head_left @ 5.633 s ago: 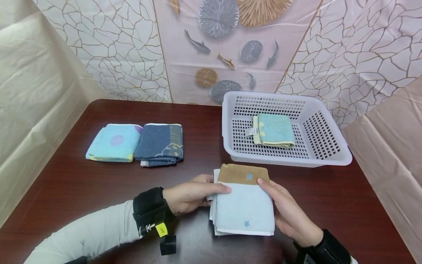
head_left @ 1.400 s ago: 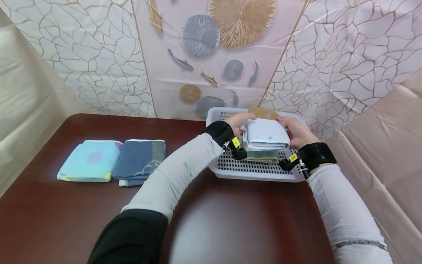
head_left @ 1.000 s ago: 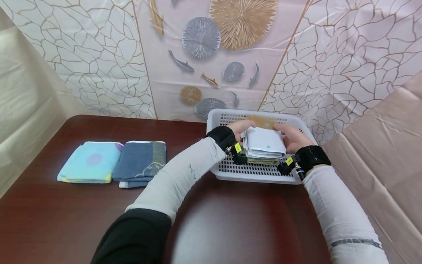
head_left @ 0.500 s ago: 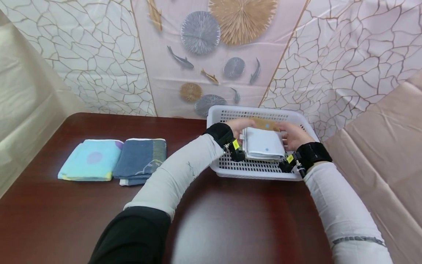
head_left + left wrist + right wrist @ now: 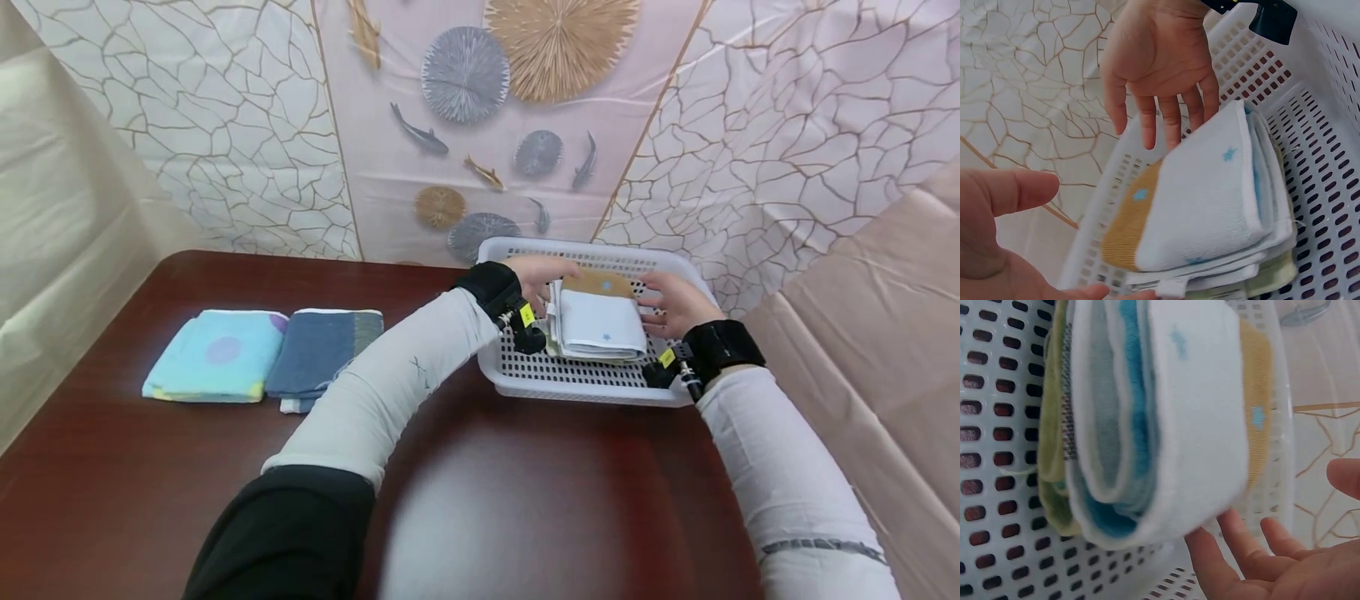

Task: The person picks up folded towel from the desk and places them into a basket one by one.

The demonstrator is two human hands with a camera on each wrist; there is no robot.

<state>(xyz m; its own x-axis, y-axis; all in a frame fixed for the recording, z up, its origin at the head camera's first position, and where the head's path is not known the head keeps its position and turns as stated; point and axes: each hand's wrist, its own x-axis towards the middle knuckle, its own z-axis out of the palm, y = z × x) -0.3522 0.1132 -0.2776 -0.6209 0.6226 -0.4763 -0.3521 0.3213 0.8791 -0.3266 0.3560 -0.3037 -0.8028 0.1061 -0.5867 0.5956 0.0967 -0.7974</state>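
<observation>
A folded white towel [image 5: 602, 323] with a tan end and small blue stars lies in the white plastic basket [image 5: 600, 393]. Beneath it, green edges of another folded towel [image 5: 1054, 425] peek out. My left hand [image 5: 538, 275] hovers at the towel's left side, thumb apart from the fingers, holding nothing. On the opposite side my right hand [image 5: 675, 304] has its fingers spread beside the towel, its fingertips close to the folded edge in the right wrist view. In the left wrist view, the right hand [image 5: 1163, 69] shows its open palm beyond the towel.
To the left on the dark wooden table [image 5: 480, 500] lie a folded light blue towel [image 5: 213, 358] with a purple dot and a folded dark blue towel [image 5: 318, 354], side by side. A patterned cloth backdrop [image 5: 225, 125] rises behind the table.
Both hands carried the white towel from the table's front into the basket and set it on the green-edged towel. Since then they have let go and drawn apart to either side.
</observation>
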